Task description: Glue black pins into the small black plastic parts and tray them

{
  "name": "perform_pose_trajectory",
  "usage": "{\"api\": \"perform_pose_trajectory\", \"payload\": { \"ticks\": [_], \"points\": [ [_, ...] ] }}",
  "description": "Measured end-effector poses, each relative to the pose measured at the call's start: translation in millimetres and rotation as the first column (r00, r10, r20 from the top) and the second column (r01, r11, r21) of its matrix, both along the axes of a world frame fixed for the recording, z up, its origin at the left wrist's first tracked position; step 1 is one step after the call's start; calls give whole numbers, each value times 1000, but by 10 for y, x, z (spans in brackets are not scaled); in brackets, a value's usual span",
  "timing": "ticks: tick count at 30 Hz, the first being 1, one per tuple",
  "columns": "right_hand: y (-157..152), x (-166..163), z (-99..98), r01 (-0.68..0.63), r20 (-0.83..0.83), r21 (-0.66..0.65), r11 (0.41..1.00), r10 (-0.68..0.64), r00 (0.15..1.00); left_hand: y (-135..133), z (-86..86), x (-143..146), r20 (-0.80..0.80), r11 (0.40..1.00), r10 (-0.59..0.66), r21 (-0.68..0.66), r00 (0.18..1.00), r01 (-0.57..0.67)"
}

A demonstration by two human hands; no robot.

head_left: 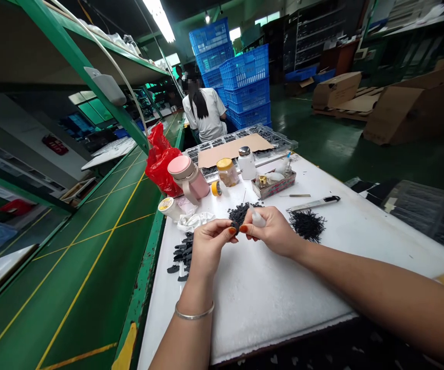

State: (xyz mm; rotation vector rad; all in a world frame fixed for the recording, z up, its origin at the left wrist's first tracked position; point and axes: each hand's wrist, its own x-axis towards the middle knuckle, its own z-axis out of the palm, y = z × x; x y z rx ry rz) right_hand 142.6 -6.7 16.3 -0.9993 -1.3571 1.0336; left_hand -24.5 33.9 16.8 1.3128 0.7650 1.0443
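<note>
My left hand (210, 246) pinches a small black rubbery piece (234, 227) against the fingertips of my right hand (270, 231). My right hand also holds a small white object (258, 219), possibly a nozzle or bottle tip. Just behind my hands lies a heap of black pieces (241, 213). A second, spiky heap of thin black pieces (307, 226) sits to the right, and larger black pieces (181, 253) lie in a loose row left of my left wrist. All of them rest on a white work table (245, 318).
A craft knife (314, 204) and a thin metal tool (295, 195) lie beyond my right hand. Further back stand a pink mug (189, 177), a yellow-lidded jar (227, 172), a white bottle (247, 164) and a red plastic bag (160, 159). A co-worker (204, 110) sits beyond, near blue crates (245, 77).
</note>
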Motion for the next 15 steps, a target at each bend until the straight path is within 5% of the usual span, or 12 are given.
{"api": "perform_pose_trajectory", "payload": {
  "ticks": [4,7,11,15],
  "points": [
    [64,143,60,17,344,-35,999,-4,939,68,-7,-25,158,981,142,-151,977,-118],
    [70,215,72,-52,641,-116,992,115,759,113,4,-61,299,953,218,-271,929,-136],
    [58,247,77,-119,832,-198,973,230,505,120,17,-85,386,932,149,-361,911,0],
    [164,523,140,32,825,-190,981,142,547,88,33,-84,472,911,96,-396,876,113]
  ]
}}
